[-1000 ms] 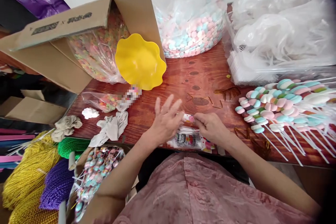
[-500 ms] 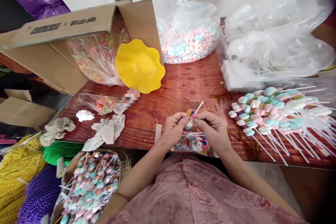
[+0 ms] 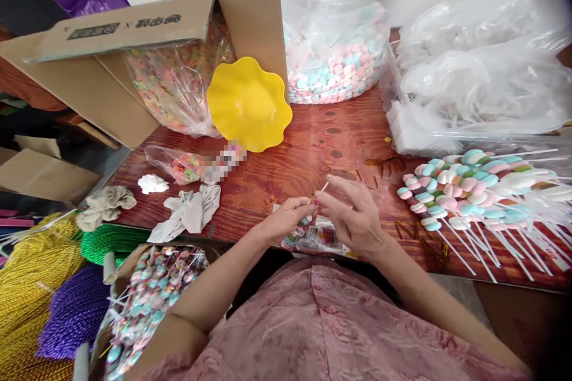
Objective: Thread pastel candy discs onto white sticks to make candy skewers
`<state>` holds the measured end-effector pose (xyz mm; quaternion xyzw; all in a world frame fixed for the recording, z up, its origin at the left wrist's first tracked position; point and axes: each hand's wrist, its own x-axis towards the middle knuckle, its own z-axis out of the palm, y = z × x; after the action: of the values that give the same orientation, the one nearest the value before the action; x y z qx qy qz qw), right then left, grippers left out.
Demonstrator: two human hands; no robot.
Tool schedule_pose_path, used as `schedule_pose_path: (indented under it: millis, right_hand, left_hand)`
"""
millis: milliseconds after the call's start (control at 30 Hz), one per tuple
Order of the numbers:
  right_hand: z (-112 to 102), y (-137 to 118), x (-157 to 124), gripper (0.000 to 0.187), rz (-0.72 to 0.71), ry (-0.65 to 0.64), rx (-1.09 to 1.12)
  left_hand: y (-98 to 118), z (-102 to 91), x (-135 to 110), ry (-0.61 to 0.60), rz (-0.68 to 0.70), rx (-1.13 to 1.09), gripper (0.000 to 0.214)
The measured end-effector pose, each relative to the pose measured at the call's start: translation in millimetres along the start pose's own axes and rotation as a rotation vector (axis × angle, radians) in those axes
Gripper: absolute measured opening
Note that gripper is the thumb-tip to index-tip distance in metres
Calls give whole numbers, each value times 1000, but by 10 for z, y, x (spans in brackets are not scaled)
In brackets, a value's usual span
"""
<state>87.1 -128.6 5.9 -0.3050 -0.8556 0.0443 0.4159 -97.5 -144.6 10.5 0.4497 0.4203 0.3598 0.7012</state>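
My left hand pinches the neck of a wrapped marshmallow skewer, just in front of my body at the table's near edge. The skewer's white stick points up and right from the pinch. Close by on the right, my right hand has its fingers stretched and apart around the stick end; whether a fingertip touches it I cannot tell. Printed clear wrappers lie under both hands, partly covered by them. Unwrapped marshmallow skewers are piled to the right, sticks pointing right and towards me.
Gold twist ties lie beyond my right hand. A yellow wavy bowl leans by a cardboard box. Behind stand a bag of marshmallows and a bin of plastic bags. Grey gloves lie left, above a box of wrapped skewers.
The hands have drawn apart: my right hand has opened its fingers from a pinch at the neck. My left hand has tilted the skewer down to the left. The view has shifted slightly.
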Motion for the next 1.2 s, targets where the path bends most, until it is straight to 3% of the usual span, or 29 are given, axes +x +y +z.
schedule_pose_path:
  millis: [133,200,267,333,433,500,567,700,800,867,933,1067,1133,1200]
  right_hand:
    - [-231,60,67,35,-284,-229,-65]
    - [-286,40,80,28,-308,-268,-46]
    - [-284,7,60,24,-254,-331,-65]
    - [-229,-6,20,24,-100,-443,-63]
    - [-101,18,-12,26,211,-630,-2]
    - [-44,30,8,28,327,-653,6]
    - [-36,19,50,23,294,-552,-49]
    - [-102,2,105,22,-15,-248,-156]
    - [-112,46,78,24,-164,-248,-83]
    - [-75,78,35,26,-125,-355,-15]
    - [-17,111,-7,26,16,-476,76]
    - [46,314,43,26,251,-638,285]
    - [18,540,169,25,278,-621,289]
    - [-24,816,334,21,301,-545,147]
  left_hand:
    - [27,-62,-42,-288,-201,-166,43]
    - [49,-94,-55,-429,-276,-153,44]
    - [91,-108,-73,-514,-234,25,40]
    - [147,-88,-102,-476,-74,421,32]
    - [203,-16,-149,-234,164,1159,23]
    - [204,14,-155,-87,235,1414,24]
    - [190,-3,-134,-7,260,1343,26]
    - [188,-123,-84,-29,96,627,24]
    - [213,-175,-88,-125,-56,350,24]
    - [218,-168,-104,-162,-21,444,24]
    - [201,-140,-116,-168,98,687,24]
    - [128,-111,-87,-51,294,1125,26]
    - [102,-146,-48,18,310,1079,28]
    - [94,-201,-9,96,289,863,26]
